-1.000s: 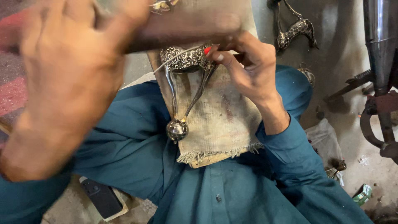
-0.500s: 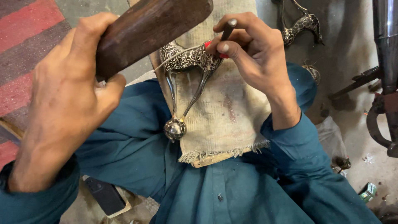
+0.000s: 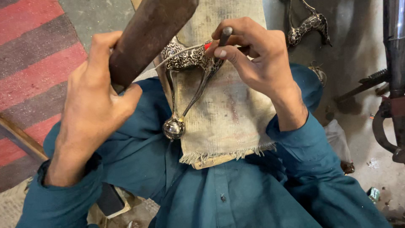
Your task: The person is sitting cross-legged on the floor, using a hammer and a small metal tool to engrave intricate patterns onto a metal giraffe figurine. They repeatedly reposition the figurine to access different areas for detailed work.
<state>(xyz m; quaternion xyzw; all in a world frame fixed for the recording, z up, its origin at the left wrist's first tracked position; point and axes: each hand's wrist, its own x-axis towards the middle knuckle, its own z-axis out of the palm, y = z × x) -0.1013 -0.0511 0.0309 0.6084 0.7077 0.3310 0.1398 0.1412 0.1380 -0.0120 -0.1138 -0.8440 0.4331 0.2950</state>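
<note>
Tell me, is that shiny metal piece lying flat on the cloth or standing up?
Lying flat. The ornate metal piece rests along the burlap cloth, its ball end hanging just past the cloth's edge, while the right hand holds a punch to it.

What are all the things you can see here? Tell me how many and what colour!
Mallet: one, dark brown wood, top centre, in the left hand.
Punch: one, dark metal, pinched in the right hand's fingers.
Ornament: one, silver, patterned, on the cloth, ball end hanging low.
Cloth: one, beige, frayed, over a board on the lap.
Second ornament: one, silver, on the floor, top right.
Rug: one, red and grey stripes, left.
Left hand: grips the mallet.
Right hand: holds the punch on the ornament.
</note>
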